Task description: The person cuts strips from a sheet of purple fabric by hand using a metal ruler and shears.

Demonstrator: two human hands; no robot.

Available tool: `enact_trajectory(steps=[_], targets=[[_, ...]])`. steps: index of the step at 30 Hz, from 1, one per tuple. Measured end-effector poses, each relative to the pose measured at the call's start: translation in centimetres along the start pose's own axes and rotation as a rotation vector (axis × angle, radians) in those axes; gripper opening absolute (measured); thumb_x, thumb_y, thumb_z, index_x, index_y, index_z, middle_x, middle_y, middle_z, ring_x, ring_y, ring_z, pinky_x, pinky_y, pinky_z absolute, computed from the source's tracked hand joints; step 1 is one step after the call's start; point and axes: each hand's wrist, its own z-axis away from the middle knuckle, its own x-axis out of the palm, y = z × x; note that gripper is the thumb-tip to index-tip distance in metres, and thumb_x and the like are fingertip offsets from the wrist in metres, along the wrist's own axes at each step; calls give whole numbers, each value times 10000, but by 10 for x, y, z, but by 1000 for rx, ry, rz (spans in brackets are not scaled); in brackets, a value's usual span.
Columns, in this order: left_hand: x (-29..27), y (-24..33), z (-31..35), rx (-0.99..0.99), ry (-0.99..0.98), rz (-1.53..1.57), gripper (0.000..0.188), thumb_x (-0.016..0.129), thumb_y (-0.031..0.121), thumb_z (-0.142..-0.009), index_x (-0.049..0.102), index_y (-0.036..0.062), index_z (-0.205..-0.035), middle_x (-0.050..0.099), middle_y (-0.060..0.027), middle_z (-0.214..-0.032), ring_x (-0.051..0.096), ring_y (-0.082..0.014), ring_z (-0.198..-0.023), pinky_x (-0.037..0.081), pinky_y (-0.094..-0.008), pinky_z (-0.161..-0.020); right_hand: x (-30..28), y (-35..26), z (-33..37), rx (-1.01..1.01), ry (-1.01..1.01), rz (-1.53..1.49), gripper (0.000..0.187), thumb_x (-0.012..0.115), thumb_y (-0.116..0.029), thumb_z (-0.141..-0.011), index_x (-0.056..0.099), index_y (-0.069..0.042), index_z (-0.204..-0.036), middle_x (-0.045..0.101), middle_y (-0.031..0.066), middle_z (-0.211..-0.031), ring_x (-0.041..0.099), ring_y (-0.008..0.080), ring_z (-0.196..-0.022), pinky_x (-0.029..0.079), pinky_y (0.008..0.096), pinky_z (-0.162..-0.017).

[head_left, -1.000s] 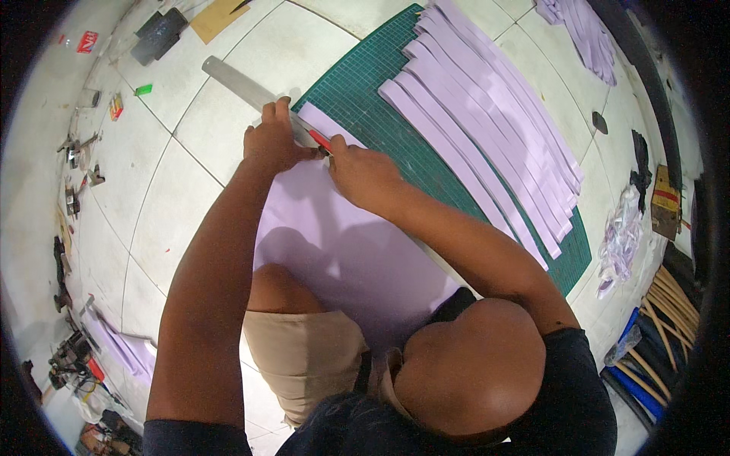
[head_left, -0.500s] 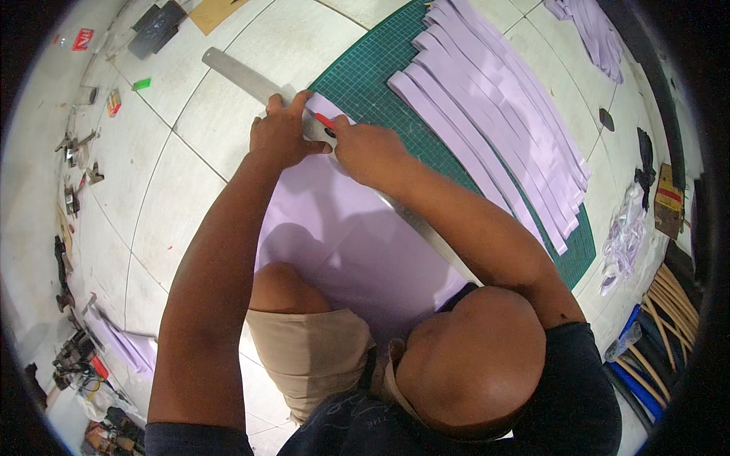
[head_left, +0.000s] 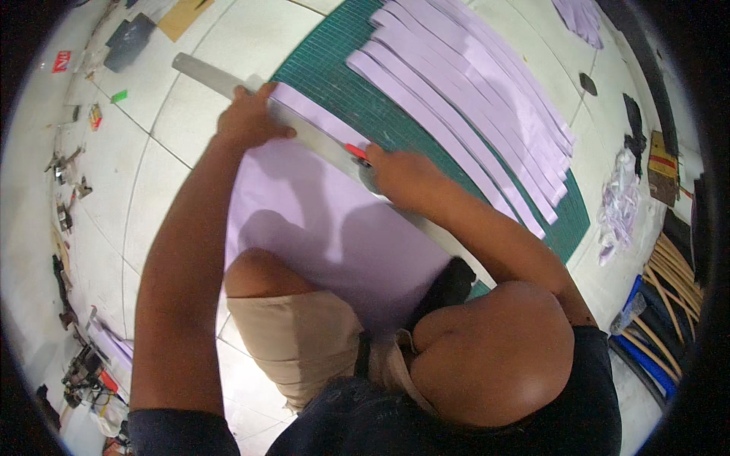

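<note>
My left hand (head_left: 249, 121) lies with fingers spread on a long steel ruler (head_left: 201, 74), pressing it onto a sheet of lilac fabric (head_left: 304, 201). My right hand (head_left: 411, 178), slightly blurred, is closed around a red-handled cutter (head_left: 357, 152) at the ruler's far edge. Its blade is too small to make out. A narrow lilac band (head_left: 312, 108) shows along that edge, between my two hands. Under the work lies a green cutting mat (head_left: 327, 49). Several cut lilac strips (head_left: 464, 99) lie side by side on the mat, beyond my right hand.
My bent knee (head_left: 262, 277) rests by the near fabric. Small tools and scraps line the wall at left. More lilac fabric (head_left: 579, 21) lies at far right, with a plastic bag (head_left: 620, 201) and rods (head_left: 673, 266) along the right side.
My right hand has drawn the cutter along the ruler, toward me and to the right, away from my left hand. More of the lilac band is exposed. The whole view has shifted slightly.
</note>
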Motion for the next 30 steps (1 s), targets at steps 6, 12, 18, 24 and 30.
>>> enact_trajectory(steps=[6, 12, 18, 24, 30], targets=[[10, -11, -3, 76, 63, 53, 1061, 884, 485, -630, 364, 217, -1515, 437, -307, -1372, 616, -447, -1136, 519, -496, -970, 42, 81, 123, 204, -131, 30, 275, 472, -170, -974, 461, -43, -1217, 687, 258, -896, 684, 448, -823, 523, 552, -704], [13, -25, -7, 131, 138, 18, 1069, 892, 483, -612, 375, 205, -1505, 452, -315, -1349, 587, -458, -1161, 508, -494, -982, 87, 156, 251, 567, -399, 153, 306, 471, -124, -981, 419, -107, -1282, 694, 222, -1007, 695, 432, -923, 560, 543, -745], [16, -18, -3, 130, 143, 167, 1105, 893, 458, -631, 338, 95, -1515, 428, -310, -1390, 530, -445, -1236, 469, -485, -1038, 113, 213, 343, 643, -418, 263, 283, 467, -150, -993, 420, -94, -1266, 676, 196, -993, 702, 412, -879, 568, 528, -736], [6, -7, -15, -17, 53, 179, 793, 656, 586, -819, 577, -30, -1313, 486, -339, -1379, 423, -450, -1348, 313, -468, -1159, 57, 184, 319, 502, 285, 101, 162, 565, -139, -985, 470, -92, -1107, 655, 191, -860, 681, 396, -749, 515, 500, -618], [15, -18, -23, 145, 470, -12, 385, 779, 310, -794, 695, -23, -968, 664, -236, -1109, 635, -371, -1023, 497, -461, -870, 55, 131, 206, 376, 311, -208, 253, 580, -216, -989, 467, -45, -1137, 653, 239, -909, 668, 433, -805, 508, 499, -661]])
